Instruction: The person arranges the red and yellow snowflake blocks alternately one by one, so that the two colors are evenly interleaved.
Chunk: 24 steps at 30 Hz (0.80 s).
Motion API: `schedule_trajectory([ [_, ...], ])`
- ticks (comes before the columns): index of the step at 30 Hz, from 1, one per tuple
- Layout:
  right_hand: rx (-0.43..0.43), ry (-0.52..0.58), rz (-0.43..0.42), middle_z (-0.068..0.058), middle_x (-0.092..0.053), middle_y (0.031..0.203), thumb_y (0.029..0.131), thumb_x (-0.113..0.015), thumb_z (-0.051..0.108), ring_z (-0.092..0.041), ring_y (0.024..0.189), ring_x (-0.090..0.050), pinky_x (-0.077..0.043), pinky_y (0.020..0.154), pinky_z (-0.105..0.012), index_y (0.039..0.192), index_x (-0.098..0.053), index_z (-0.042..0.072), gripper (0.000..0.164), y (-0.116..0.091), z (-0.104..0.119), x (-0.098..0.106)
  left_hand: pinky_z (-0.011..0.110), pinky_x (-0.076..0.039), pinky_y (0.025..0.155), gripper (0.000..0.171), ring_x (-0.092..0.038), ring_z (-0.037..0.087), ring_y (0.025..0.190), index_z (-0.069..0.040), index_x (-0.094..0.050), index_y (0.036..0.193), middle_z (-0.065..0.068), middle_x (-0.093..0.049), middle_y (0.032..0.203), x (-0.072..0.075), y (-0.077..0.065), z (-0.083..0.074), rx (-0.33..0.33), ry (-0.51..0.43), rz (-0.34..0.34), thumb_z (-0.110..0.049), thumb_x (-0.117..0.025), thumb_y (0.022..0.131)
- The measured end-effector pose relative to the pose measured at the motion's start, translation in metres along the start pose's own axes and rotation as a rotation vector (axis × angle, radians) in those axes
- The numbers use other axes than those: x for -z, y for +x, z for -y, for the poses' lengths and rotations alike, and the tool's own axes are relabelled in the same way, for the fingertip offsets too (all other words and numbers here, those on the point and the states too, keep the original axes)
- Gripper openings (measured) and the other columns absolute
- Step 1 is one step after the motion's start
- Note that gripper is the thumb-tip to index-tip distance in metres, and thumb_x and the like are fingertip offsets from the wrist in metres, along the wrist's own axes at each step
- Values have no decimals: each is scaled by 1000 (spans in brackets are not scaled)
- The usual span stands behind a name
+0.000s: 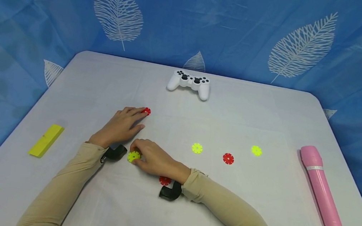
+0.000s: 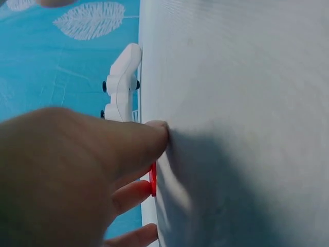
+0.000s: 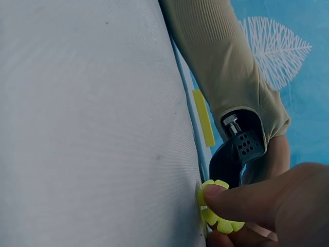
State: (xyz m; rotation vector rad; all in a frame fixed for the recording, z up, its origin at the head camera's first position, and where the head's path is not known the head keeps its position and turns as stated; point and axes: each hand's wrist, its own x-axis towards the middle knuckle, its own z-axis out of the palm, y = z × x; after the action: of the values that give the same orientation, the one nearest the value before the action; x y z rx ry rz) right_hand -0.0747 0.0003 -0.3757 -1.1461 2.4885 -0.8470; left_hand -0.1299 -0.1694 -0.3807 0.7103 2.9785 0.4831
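My left hand (image 1: pixel 119 127) lies low over the table, its fingers stretched out and the fingertips touching a red notched plastic disc (image 1: pixel 147 111). In the left wrist view that red disc (image 2: pixel 153 179) shows edge-on beside the fingers, partly hidden by the thumb. My right hand (image 1: pixel 156 157), nearer the table's front, pinches a yellow notched disc (image 1: pixel 133 156) between thumb and fingers. The right wrist view shows the thumb pressed against this yellow disc (image 3: pixel 222 220). Another red disc (image 1: pixel 164 181) is partly covered by the right wrist.
Right of the hands lie two yellow discs (image 1: pixel 197 148) and a red disc (image 1: pixel 228 158) between them. A white game controller (image 1: pixel 190 83) sits at the back, a yellow block (image 1: pixel 46 140) at the left, and a pink microphone-shaped object (image 1: pixel 320 193) at the right. Black wrist cameras (image 1: pixel 171 191) hang beneath both sleeves.
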Motion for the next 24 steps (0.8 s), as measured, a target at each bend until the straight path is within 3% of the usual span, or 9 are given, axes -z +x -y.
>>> schedule_trajectory([
  [6, 8, 58, 4, 2, -60, 90, 85, -62, 15, -3, 77, -52, -40, 69, -9, 103, -52, 11, 21, 0, 0, 1, 52, -36, 91, 39, -41, 33, 119, -9, -54, 125, 13, -44, 137, -2, 7, 1, 26, -15, -50, -26, -54, 90],
  [14, 17, 73, -3, 1, -60, 87, 85, -63, 15, -5, 76, -53, -40, 68, -10, 102, -53, 10, 20, 0, 1, 0, 46, -44, 82, 25, -51, 30, 99, -7, -65, 105, 11, -60, 111, -1, 21, -1, 32, 7, -144, -23, -60, 87],
  [24, 58, 39, -4, 3, -63, 95, 86, -61, 13, -3, 80, -53, -39, 72, -10, 104, -61, 14, 18, 1, -3, 4, 39, -46, 73, 22, -52, 28, 87, -7, -68, 103, 11, -60, 94, 0, 35, -4, 11, 50, -160, -19, -63, 84],
])
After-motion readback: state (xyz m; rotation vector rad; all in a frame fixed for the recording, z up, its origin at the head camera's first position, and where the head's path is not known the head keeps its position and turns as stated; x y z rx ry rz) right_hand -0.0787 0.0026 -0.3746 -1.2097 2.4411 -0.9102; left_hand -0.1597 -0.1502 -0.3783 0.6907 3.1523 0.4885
